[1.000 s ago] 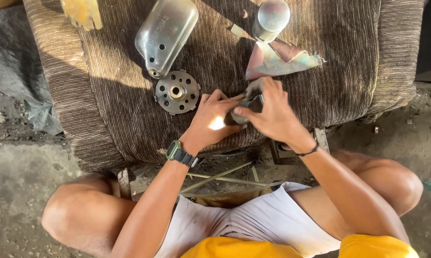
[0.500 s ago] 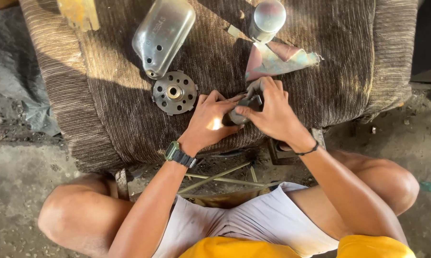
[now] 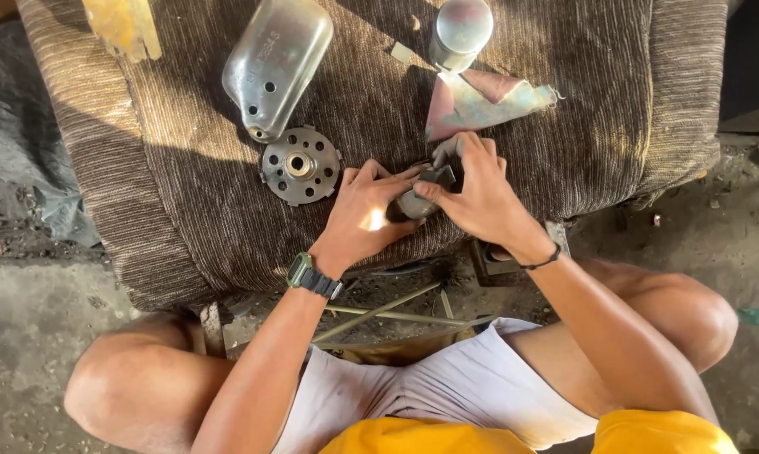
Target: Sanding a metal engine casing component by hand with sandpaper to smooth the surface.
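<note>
Brown ribbed cloth (image 3: 186, 210) covers a low bench where a seated person works with both hands on a small dark metal part (image 3: 420, 195). The left hand (image 3: 364, 212), a green watch (image 3: 312, 276) at its wrist, cups the part from the near side with fingers curled around it. The right hand (image 3: 478, 195), a thin black band (image 3: 543, 259) at its wrist, closes over the part from the other side, thumb and fingertips pinching its top. The part sits near the cloth's front edge. Just left of the hands lies a round metal disc with holes (image 3: 300, 165). Beyond it rests a curved metal cover (image 3: 277, 63), with a silver cylinder (image 3: 461, 32) and a crumpled rag (image 3: 484, 99) further back.
</note>
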